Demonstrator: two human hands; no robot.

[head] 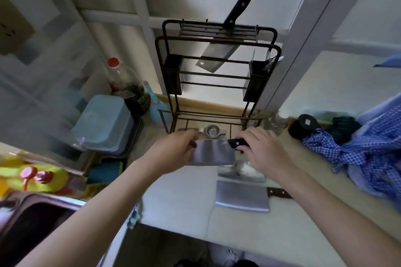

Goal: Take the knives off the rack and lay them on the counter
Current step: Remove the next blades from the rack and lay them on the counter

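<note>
A dark wire rack [217, 76] stands on the counter against the wall. One cleaver with a black handle [219, 54] still sits in its top slot, blade down. Both hands hold a second cleaver [213, 154] just above the counter [180, 197] in front of the rack. My right hand [262, 151] grips its black handle, and my left hand [175, 151] pinches the far end of the blade. Two more cleavers lie flat on the counter below: a wide one with a brown handle [243, 196] and another [240, 172] partly hidden under the held blade.
A blue checked cloth [364, 149] is heaped at the right, with dark jars [303, 125] behind it. A small metal cup [211, 131] sits at the rack's base. Left of the rack are a blue tub [104, 123], a red-capped bottle [121, 78] and the sink [34, 227].
</note>
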